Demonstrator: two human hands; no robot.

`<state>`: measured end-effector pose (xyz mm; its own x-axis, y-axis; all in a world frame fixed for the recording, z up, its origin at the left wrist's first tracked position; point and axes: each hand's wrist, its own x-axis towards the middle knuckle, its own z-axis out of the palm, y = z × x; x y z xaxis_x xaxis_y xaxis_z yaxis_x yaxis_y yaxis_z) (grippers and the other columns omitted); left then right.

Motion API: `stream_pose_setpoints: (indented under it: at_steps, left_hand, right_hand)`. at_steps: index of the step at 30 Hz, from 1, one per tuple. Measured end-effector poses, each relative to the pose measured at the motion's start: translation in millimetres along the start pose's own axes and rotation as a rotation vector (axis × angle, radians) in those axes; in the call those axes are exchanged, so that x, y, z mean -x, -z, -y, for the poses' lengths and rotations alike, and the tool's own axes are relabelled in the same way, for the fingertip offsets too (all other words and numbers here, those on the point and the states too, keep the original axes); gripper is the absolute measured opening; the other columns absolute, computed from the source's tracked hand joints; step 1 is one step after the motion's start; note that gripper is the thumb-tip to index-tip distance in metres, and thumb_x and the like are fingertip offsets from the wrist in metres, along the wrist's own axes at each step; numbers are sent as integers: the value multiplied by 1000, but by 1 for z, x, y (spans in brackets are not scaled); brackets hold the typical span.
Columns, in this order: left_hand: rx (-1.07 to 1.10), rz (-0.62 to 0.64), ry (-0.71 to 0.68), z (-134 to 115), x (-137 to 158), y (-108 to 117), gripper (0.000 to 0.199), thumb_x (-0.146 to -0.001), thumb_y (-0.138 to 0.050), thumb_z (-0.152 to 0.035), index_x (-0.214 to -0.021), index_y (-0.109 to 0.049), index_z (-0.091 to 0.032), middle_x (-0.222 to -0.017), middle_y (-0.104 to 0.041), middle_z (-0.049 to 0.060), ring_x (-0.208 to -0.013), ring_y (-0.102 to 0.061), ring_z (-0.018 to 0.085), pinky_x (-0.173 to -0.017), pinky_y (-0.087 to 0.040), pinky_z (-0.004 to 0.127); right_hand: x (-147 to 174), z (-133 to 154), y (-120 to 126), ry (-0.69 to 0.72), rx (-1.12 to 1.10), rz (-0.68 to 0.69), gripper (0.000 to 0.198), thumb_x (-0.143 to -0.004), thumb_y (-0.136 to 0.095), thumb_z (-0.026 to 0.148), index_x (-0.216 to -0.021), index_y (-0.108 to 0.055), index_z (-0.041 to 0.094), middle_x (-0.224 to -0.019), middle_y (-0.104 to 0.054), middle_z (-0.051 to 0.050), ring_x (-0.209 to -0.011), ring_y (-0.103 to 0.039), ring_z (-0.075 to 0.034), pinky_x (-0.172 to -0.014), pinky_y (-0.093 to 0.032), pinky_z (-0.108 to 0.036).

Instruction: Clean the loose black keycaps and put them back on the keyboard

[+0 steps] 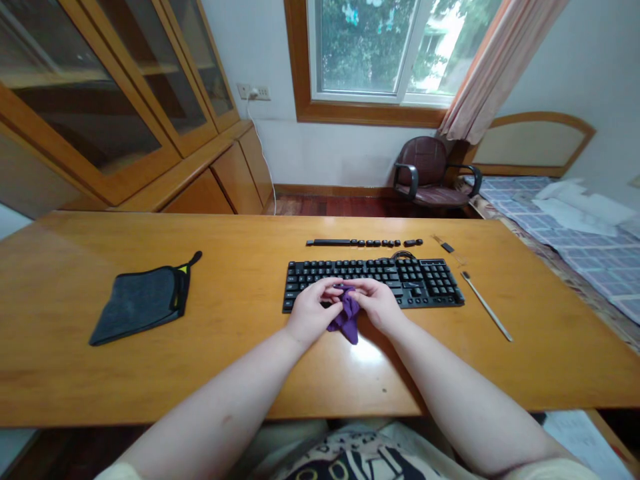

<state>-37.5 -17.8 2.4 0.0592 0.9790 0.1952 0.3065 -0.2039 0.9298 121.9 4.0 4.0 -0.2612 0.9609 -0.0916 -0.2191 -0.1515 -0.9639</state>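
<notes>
A crumpled purple cloth (349, 317) is pinched between my two hands over the front edge of a black keyboard (425, 280). My left hand (316, 311) grips its left side, fingers bent. On the other side my right hand (376, 304) closes on it with thumb and fingers. Something small and dark may be at the fingertips, but I cannot make it out. Behind the keyboard lies a row of loose black keycaps (369, 243), with a long one (332, 243) at its left end. My hands cover part of the keyboard's lower left keys.
A folded grey cloth (145, 300) with black edging lies left on the wooden table (240, 373). To the right are a thin stick-like brush (487, 307) and a small dark piece with wires (447, 247). A chair (425, 170) stands beyond the table.
</notes>
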Motion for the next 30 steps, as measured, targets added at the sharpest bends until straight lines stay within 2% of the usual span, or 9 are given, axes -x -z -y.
stream_pose_setpoints:
  at_steps: [6,10,13,16,22,30]
  left_hand:
    - [40,52,1,2,-2,0,35,-68,-65,-18,-103,-62,-19,-93,-68,4,-79,-66,16,-75,-56,29]
    - [66,49,17,2,-3,0,34,-67,-65,-16,-100,-63,-18,-92,-68,5,-79,-66,16,-74,-56,29]
    - [119,10,28,2,-5,1,32,-65,-66,-13,-97,-63,-17,-88,-68,4,-77,-66,15,-71,-56,28]
    - [166,-21,4,1,-6,3,28,-64,-70,-18,-91,-63,-17,-86,-67,4,-74,-64,14,-72,-55,28]
    - [186,-50,-23,-4,-5,5,24,-67,-70,-21,-90,-63,-17,-89,-66,5,-73,-62,13,-74,-54,28]
    - [96,-33,-76,2,-6,6,21,-73,-64,-24,-93,-66,-19,-96,-66,6,-82,-64,16,-79,-54,33]
  right_hand:
    - [1,-4,1,-38,-46,57,41,-56,-77,21,-94,-64,18,-71,-68,1,-66,-64,-14,-68,-50,-29]
    - [1,-4,-1,-9,-20,29,44,-59,-75,25,-100,-61,19,-66,-65,3,-61,-61,-13,-64,-48,-28]
    - [0,-1,-1,-12,-29,6,41,-64,-71,32,-100,-61,18,-65,-64,3,-58,-59,-11,-60,-47,-26]
    - [0,3,-1,-12,-36,-32,38,-66,-69,37,-99,-61,19,-71,-65,1,-59,-58,-11,-59,-46,-26]
    - [2,8,4,58,69,-149,29,-69,-65,34,-93,-63,18,-64,-60,2,-53,-51,-10,-53,-40,-23]
    - [3,1,1,119,177,-30,17,-67,-67,28,-81,-66,19,-74,-65,-1,-65,-58,-14,-63,-44,-27]
